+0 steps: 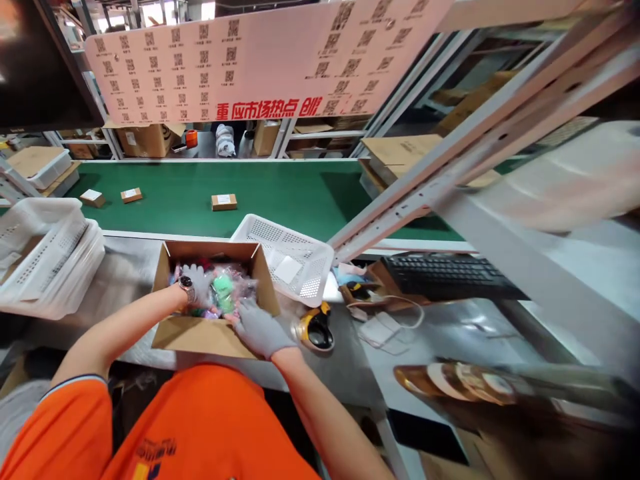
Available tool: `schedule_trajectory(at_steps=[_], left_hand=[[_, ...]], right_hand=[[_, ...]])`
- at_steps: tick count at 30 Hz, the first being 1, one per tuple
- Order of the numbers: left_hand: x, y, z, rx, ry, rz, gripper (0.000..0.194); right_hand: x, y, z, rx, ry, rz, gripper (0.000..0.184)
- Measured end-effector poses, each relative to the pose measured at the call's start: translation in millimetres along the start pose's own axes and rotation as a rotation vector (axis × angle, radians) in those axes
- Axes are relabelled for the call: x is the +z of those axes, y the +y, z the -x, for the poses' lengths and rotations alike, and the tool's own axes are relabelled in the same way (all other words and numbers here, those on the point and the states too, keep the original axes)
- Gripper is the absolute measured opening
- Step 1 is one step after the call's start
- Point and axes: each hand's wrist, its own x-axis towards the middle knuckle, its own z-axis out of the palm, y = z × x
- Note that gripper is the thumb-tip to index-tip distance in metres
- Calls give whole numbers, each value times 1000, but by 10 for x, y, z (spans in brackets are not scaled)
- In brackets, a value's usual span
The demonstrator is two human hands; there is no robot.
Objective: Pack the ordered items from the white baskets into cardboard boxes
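Note:
An open cardboard box [215, 333] sits on the metal bench in front of me. It is filled with small items in clear plastic bags, among them a bright green bagged item [223, 291] near the middle. My left hand [199, 283], in a grey glove with a watch at the wrist, lies inside the box on the bags at the left, fingers apart. From the box's front right corner, my right hand [259, 328], also gloved in grey, reaches in with fingers extended against the bags. Its fingertips are partly hidden among the plastic.
A white perforated basket [313, 267] leans behind the box, with a tape dispenser [316, 330] beside it. Stacked white baskets [65, 267] stand left. Small cartons [224, 202] lie on the green conveyor [285, 187]. A slanted metal post [400, 213] and a keyboard [450, 275] are right.

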Motion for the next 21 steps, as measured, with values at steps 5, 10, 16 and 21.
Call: schedule_trajectory(at_steps=[5,10,16,21], left_hand=[[81,203,98,-54,27,29,130],[9,208,248,-109,20,-58,130],[-253,305,270,219,155,-59,101],[-92,389,-23,257,88,-103,155]], right_hand=[[83,67,122,-7,82,-24,47],[111,456,482,-361,263,-277,47],[353,1000,723,-336,649,-471,33],[504,1084,579,-180,794,-605,36]])
